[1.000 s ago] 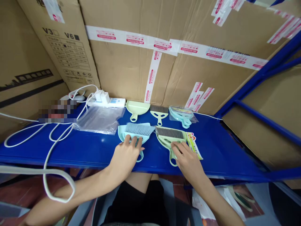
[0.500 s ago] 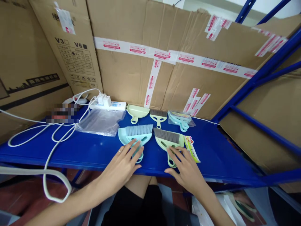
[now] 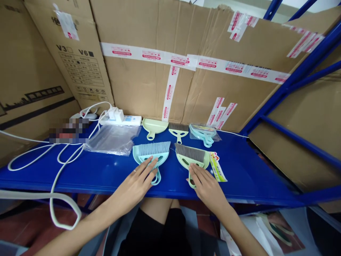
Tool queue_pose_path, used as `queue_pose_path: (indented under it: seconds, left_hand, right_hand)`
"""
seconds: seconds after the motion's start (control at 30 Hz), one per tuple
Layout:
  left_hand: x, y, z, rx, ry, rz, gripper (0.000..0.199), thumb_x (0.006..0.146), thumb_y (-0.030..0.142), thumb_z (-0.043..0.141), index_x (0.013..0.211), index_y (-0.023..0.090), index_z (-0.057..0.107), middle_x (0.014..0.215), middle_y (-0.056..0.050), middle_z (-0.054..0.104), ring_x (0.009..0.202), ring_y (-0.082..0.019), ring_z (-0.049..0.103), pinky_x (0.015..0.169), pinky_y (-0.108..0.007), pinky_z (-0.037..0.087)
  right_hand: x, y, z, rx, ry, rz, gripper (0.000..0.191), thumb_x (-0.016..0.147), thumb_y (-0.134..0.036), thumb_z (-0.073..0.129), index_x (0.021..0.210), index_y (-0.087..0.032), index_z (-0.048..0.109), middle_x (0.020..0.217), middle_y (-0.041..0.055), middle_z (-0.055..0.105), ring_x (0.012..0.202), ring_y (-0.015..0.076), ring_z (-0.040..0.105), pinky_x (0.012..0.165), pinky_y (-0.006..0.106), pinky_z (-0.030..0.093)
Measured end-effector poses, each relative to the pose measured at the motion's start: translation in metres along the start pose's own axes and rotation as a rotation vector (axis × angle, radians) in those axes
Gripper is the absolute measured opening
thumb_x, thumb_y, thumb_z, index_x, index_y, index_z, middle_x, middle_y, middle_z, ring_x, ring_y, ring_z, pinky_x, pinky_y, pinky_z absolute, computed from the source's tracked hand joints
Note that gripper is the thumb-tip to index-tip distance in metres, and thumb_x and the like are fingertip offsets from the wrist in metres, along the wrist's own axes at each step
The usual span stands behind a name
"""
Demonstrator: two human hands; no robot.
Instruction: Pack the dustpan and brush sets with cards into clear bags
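Observation:
On the blue shelf before me lie two brush-and-dustpan sets, each brush resting in its pan with bristles facing away. My left hand [image 3: 141,176] rests on the light-blue brush [image 3: 155,156], its fingers stretched over the handle and its thumb hidden. Under that brush sits the light-blue dustpan [image 3: 136,155]. At the pale-green brush [image 3: 192,154], my right hand [image 3: 204,177] is closed around the handle, fingers together and a thumb tip showing on the far side. The pale-green dustpan [image 3: 207,159] shows beneath that brush. A colourful card [image 3: 218,167] lies just right of it.
Behind are a green dustpan [image 3: 155,126], a green brush [image 3: 179,132] and a bagged light-blue set [image 3: 203,132]. Clear plastic bags [image 3: 112,139], a power strip [image 3: 132,120] and white cables [image 3: 54,183] occupy the left. Cardboard [image 3: 144,85] walls the back.
My left thumb has tucked out of sight and those fingers have drawn together. My right fingers have closed in on the green handle. The two sets sit slightly farther apart.

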State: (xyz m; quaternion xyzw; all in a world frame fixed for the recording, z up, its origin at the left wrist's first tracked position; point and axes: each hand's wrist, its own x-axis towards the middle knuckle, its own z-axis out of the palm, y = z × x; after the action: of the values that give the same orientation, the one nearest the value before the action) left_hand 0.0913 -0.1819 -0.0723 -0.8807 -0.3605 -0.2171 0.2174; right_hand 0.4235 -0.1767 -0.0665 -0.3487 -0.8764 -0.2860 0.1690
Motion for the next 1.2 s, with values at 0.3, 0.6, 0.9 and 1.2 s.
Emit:
queue_pose_path:
  seconds: [0.3, 0.6, 0.9, 1.2]
  left_hand:
    - [-0.001, -0.008, 0.016, 0.095, 0.108, 0.139, 0.043, 0.103, 0.001, 0.048, 0.144, 0.002, 0.059, 0.152, -0.025, 0.062, 0.152, -0.038, 0.049, 0.117, -0.048, 0.057]
    - [-0.004, -0.017, 0.011, -0.07, 0.085, 0.142, 0.041, 0.102, -0.001, 0.049, 0.14, 0.003, 0.062, 0.153, -0.023, 0.062, 0.154, -0.034, 0.047, 0.12, -0.049, 0.056]
    - [0.002, -0.026, 0.008, -0.3, 0.087, 0.026, 0.05, 0.098, -0.002, 0.048, 0.143, 0.012, 0.064, 0.148, -0.014, 0.069, 0.147, -0.026, 0.058, 0.121, -0.045, 0.055]
    - [-0.001, -0.028, 0.016, -0.261, 0.091, 0.051, 0.047, 0.099, 0.001, 0.051, 0.142, 0.01, 0.064, 0.144, -0.014, 0.071, 0.145, -0.028, 0.06, 0.118, -0.047, 0.057]
  right_hand:
    - [0.007, 0.003, -0.003, -0.087, 0.08, -0.078, 0.044, 0.095, 0.005, 0.047, 0.132, 0.0, 0.07, 0.131, 0.0247, 0.076, 0.121, 0.0333, 0.076, 0.098, 0.043, 0.068]
    - [0.01, 0.012, -0.001, 0.235, -0.002, 0.136, 0.047, 0.091, -0.007, 0.059, 0.138, -0.007, 0.066, 0.135, 0.0248, 0.071, 0.131, 0.0389, 0.069, 0.103, 0.055, 0.065]
    - [0.006, 0.031, 0.016, 0.238, -0.052, -0.006, 0.082, 0.078, 0.011, 0.048, 0.155, -0.012, 0.056, 0.155, 0.0192, 0.062, 0.148, 0.0329, 0.057, 0.116, 0.05, 0.059]
    - [0.018, 0.044, 0.004, 0.336, -0.146, 0.119, 0.056, 0.083, 0.0, 0.066, 0.136, -0.019, 0.07, 0.16, 0.0194, 0.056, 0.135, 0.034, 0.066, 0.106, 0.053, 0.061]
